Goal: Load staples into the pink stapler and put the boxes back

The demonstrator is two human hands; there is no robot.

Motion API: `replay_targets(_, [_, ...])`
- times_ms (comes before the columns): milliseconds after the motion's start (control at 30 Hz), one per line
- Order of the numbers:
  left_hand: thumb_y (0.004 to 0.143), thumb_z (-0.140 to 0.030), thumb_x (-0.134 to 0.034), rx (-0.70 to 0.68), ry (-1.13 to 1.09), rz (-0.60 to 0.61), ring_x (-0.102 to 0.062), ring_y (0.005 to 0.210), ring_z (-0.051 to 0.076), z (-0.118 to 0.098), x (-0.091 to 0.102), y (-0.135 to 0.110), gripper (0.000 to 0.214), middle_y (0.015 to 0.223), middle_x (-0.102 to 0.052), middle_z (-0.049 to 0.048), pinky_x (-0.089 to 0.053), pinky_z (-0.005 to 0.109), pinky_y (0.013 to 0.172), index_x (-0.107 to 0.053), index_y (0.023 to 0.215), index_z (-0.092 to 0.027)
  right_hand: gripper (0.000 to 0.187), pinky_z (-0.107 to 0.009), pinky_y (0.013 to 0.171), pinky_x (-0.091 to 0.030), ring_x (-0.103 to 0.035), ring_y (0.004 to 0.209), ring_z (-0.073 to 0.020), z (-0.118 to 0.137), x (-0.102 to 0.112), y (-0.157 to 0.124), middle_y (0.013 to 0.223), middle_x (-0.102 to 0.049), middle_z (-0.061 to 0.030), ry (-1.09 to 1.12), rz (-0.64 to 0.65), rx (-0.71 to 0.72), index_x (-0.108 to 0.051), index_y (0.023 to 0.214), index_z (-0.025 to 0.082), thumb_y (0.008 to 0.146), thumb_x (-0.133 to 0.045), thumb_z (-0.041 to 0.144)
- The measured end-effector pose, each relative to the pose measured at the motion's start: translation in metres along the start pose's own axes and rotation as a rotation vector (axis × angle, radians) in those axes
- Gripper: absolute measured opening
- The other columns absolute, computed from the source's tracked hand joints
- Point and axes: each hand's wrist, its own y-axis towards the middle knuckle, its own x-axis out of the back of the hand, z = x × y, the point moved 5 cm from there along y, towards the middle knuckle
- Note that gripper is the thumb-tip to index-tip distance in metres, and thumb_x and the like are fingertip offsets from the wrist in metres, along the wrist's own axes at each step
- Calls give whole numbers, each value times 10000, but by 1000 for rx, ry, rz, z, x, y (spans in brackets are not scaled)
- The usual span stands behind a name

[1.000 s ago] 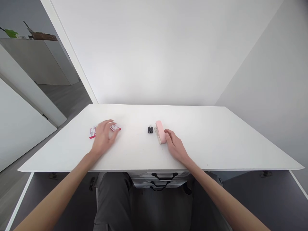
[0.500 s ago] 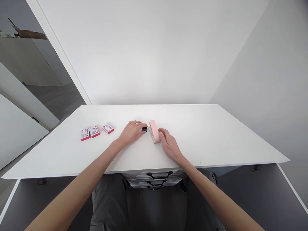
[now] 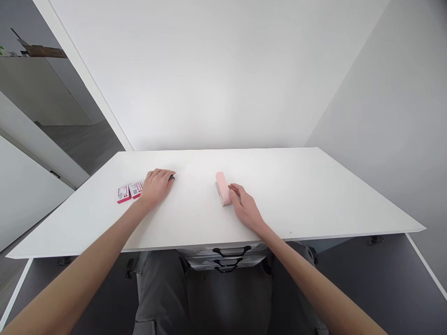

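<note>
On the left part of the white desk, my left hand has its fingers closed around a small black staple remover, of which only one end shows. A pink stapler lies closed near the middle of the desk. My right hand rests at its right side, with thumb and curled fingers against the rear end. Two small red-and-white staple boxes lie side by side just left of my left hand. A third box is hidden by that hand.
The white desk meets a white wall at its far edge, with another wall on the right. Below the front edge are drawers with black handles. A doorway opens at the left.
My left hand has moved left with the black staple remover, from beside the stapler to near the boxes, and now covers the third box. My right hand stays at the stapler.
</note>
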Motion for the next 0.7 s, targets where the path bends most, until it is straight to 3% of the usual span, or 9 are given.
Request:
replay_targets(133, [1028, -320, -385, -14, 72, 9, -600, 1247, 385, 30, 5, -11, 433, 1242, -742, 185, -411, 546, 1061, -677, 1306, -162, 467, -518, 1195, -404, -549, 1437, -284, -1, 0, -1, 1526, -613, -87, 13, -2, 1, -551, 1437, 272, 1056, -447, 523])
replay_targets(267, [1039, -316, -366, -34, 108, -52, -573, 1295, 403, 33, 11, -18, 467, 1262, -710, 229, -398, 559, 1089, -616, 1374, -109, 525, -532, 1188, -417, -526, 1458, -300, 1, 0, -2, 1541, -594, -105, -4, 3, -2, -537, 1450, 263, 1017, -523, 561])
replay_targets(367, [1048, -332, -381, -99, 51, -99, -543, 1340, 386, 11, 14, -18, 453, 1372, -654, 212, -393, 549, 1111, -571, 1406, -131, 635, -536, 1188, -417, -549, 1432, -318, 5, 0, -2, 1523, -604, -125, -29, -18, 11, -524, 1463, 249, 936, -649, 583])
replay_targets(500, [1066, -333, -364, -189, -57, -107, -541, 1334, 359, -35, 9, -10, 413, 1379, -642, 185, -400, 535, 1119, -571, 1376, -156, 744, -542, 1157, -449, -591, 1373, -334, 6, 0, -1, 1484, -627, -141, -54, -56, 2, -500, 1476, 232, 861, -734, 578])
replay_targets(700, [1035, -400, -459, -168, -403, -35, -554, 1332, 315, -102, -11, 6, 415, 1405, -632, 130, -415, 516, 1138, -541, 1395, -210, 500, -517, 1104, -489, -627, 1307, -304, 5, 4, -1, 1434, -658, -115, -98, -126, 50, -536, 1425, 229, 938, -566, 338])
